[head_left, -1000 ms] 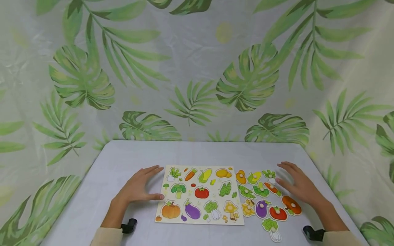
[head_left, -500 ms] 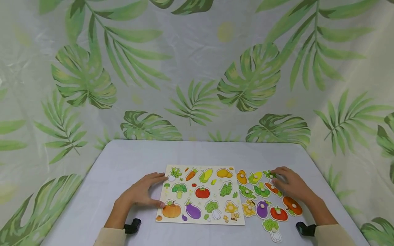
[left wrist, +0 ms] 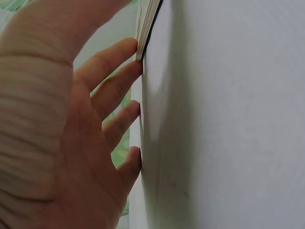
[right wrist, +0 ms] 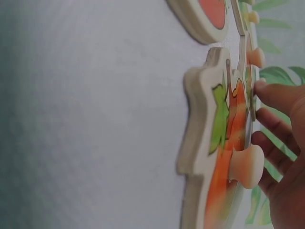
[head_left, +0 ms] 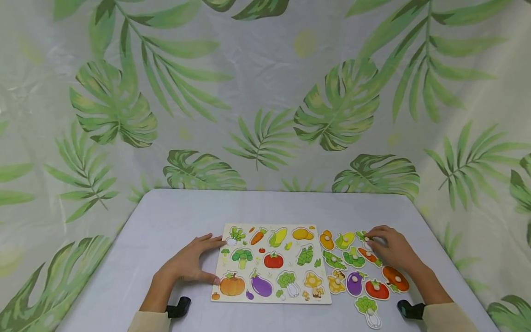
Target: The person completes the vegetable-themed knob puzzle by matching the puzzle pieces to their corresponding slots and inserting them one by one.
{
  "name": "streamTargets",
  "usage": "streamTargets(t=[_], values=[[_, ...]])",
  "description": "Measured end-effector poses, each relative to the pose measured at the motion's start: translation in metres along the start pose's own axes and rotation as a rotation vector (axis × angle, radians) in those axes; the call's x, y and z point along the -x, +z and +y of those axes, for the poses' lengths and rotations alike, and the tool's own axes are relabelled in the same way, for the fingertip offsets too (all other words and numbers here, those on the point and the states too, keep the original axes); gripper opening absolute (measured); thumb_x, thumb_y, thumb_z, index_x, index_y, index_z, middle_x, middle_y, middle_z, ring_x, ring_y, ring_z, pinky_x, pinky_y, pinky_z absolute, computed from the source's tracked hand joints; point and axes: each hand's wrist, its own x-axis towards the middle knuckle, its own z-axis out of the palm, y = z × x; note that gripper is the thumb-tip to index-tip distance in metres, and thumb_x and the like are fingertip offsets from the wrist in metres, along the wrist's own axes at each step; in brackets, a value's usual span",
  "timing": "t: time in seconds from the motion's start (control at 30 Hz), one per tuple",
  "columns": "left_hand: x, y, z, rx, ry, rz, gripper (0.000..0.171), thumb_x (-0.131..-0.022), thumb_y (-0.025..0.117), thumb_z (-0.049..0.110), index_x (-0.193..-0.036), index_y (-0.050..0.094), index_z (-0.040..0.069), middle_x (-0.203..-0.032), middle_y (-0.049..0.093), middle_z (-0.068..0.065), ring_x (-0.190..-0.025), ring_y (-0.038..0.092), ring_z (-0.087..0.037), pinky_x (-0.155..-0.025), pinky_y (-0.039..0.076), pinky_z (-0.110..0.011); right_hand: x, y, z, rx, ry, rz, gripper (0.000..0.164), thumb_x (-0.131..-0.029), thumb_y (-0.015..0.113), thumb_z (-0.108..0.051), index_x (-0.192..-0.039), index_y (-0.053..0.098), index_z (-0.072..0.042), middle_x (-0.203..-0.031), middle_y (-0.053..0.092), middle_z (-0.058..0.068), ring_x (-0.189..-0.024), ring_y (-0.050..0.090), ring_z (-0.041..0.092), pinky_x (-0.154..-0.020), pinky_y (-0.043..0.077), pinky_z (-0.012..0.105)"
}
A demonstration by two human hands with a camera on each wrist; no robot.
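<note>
A wooden vegetable puzzle board [head_left: 257, 265] lies on the table with pictures such as a tomato, eggplant and pumpkin. My left hand [head_left: 188, 260] rests at its left side, thumb on the lower left edge and fingertips by the upper left corner. In the left wrist view, spread fingers [left wrist: 116, 88] touch the board's edge and the table. My right hand [head_left: 392, 249] pinches the white turnip puzzle piece [head_left: 362, 235] at the far end of the loose pieces; the fingers partly cover it. A knobbed pumpkin piece [right wrist: 233, 119] lies close below that hand in the right wrist view.
Several knobbed pieces lie right of the board, among them a potato [head_left: 327, 240], corn [head_left: 345, 240], broccoli [head_left: 354, 257], carrot [head_left: 369, 256], eggplant [head_left: 354, 283], tomato [head_left: 377, 290] and cabbage [head_left: 368, 311]. A leaf-patterned cloth [head_left: 265, 115] hangs behind the table.
My right hand has come left and down to the turnip piece, its thumb and fingers closing together. My left hand has moved slightly right, onto the board's left edge.
</note>
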Motion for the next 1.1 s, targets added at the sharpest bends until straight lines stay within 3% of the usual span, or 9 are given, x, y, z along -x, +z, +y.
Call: streamTargets(t=[0.5,0.8,1.1], values=[[-0.002,0.002,-0.004,0.009,-0.030,0.002,0.106,-0.057,0.091,0.068,-0.149,0.055,0.032,-0.161,0.047,0.005,-0.155,0.030,-0.040,-0.117,0.032,-0.073,0.002,0.000,-0.001,-0.007,0.057,0.078,0.027,-0.098,0.071,-0.023,-0.117,0.076,-0.005,-0.125,0.063,0.022,-0.119,0.057,0.047,-0.101,0.048,0.070],[-0.002,0.000,-0.004,0.003,-0.038,-0.005,0.107,-0.057,0.092,0.069,-0.149,0.054,0.031,-0.161,0.047,0.004,-0.154,0.031,-0.039,-0.117,0.033,-0.073,0.000,-0.003,-0.015,-0.025,0.066,0.095,0.033,-0.099,0.070,-0.033,-0.119,0.075,-0.008,-0.119,0.070,0.016,-0.109,0.061,0.037,-0.091,0.056,0.058],[-0.002,-0.001,-0.001,0.020,-0.046,-0.013,0.107,-0.056,0.093,0.066,-0.149,0.055,0.029,-0.159,0.049,0.005,-0.155,0.030,-0.037,-0.118,0.032,-0.072,-0.012,0.002,-0.044,-0.046,0.047,0.100,0.032,-0.098,0.071,-0.035,-0.119,0.075,-0.010,-0.115,0.073,0.011,-0.106,0.059,0.030,-0.085,0.052,0.041]])
